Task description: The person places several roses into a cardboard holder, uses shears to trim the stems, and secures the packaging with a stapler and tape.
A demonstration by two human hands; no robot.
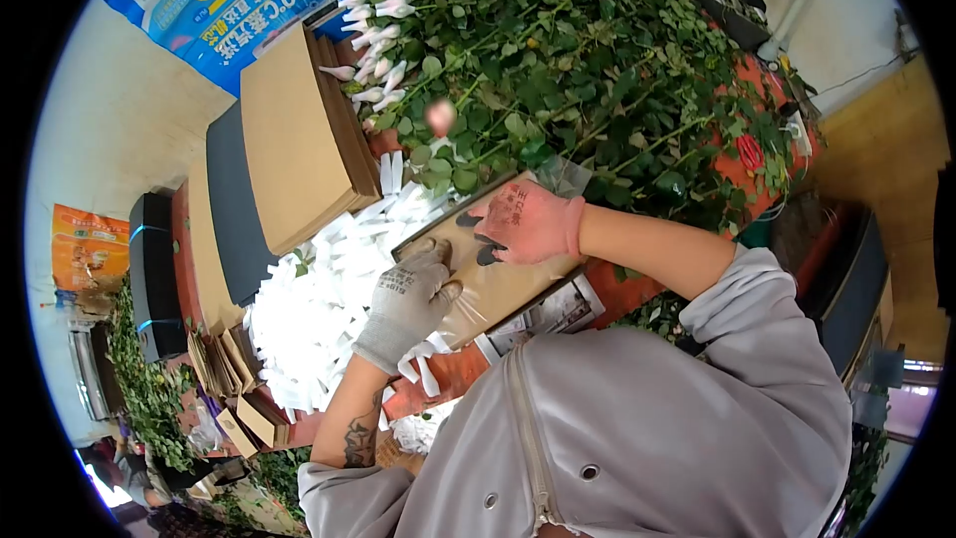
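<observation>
My left hand [406,297], in a grey glove, rests on a brown cardboard sheet [528,291] covered with shiny clear film. Its fingers lie stretched along the sheet's left end and the thumb stands apart. Over the far part of that sheet is my right hand [526,221], in a pink glove with dark fingertips. Those fingers are bent and apart, pointing toward my left hand, and I see nothing between them. Just beyond lie leafy green rose stems [568,70]. A pale pink bloom [440,118], blurred, sits at their near side.
White foam-like sleeves [324,309] are heaped on the left. Behind them stand stacked brown cardboard sheets [299,139] and a dark grey board [236,204]. Several white-covered buds [373,65] edge the stems. Printed paper [558,309] lies under the film-covered sheet, on a red surface [637,287].
</observation>
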